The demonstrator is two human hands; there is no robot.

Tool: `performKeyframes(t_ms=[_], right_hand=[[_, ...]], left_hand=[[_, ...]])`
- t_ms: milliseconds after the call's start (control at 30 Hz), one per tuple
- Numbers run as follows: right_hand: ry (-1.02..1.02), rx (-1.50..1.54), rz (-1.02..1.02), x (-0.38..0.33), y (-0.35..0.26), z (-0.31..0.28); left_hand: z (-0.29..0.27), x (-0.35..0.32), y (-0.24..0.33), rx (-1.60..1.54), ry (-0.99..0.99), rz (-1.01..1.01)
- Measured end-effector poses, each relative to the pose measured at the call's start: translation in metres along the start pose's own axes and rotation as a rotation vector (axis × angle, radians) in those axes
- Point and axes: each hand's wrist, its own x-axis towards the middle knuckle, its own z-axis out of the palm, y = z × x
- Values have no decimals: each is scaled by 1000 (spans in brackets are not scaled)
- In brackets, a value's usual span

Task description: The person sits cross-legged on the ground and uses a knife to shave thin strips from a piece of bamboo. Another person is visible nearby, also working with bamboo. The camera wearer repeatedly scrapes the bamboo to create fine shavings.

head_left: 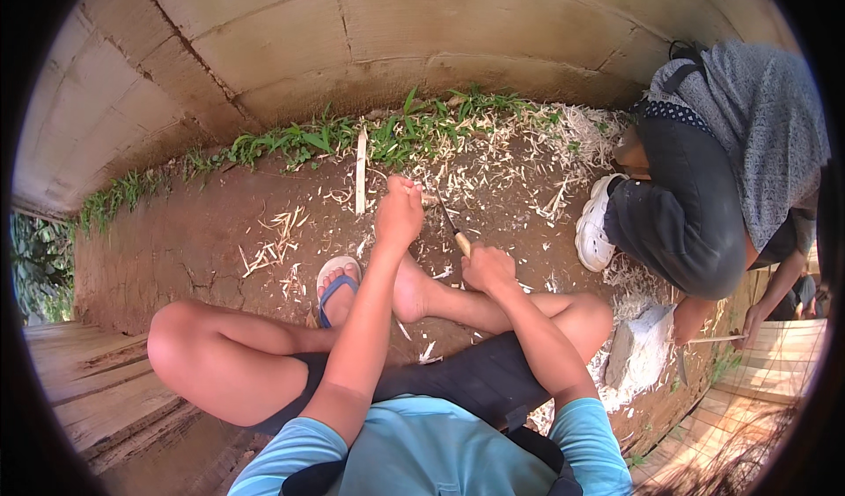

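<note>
My left hand is closed in front of my shins. From its right side pokes a small pale piece of wood, mostly hidden by the fingers. My right hand grips a knife by its light wooden handle. The dark, narrow knife blade points up and left, its tip close beside the piece of wood; whether they touch I cannot tell. Pale wood shavings lie scattered on the dirt around both hands.
A flat wooden strip lies beyond my left hand, near grass along a block wall. At right a crouching person holds a thin stick beside a whitish block. Wooden planks are at lower left.
</note>
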Motion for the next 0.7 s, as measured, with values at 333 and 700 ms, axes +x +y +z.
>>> performKeyframes(t_ms=[333,700], right_hand=[[313,453,-102,-24,-14,-52],[-133,-33,61,7,-2,1]], left_hand=[[-9,-1,8,78,-41,-143],[-9,0,14,124,-55,-102]])
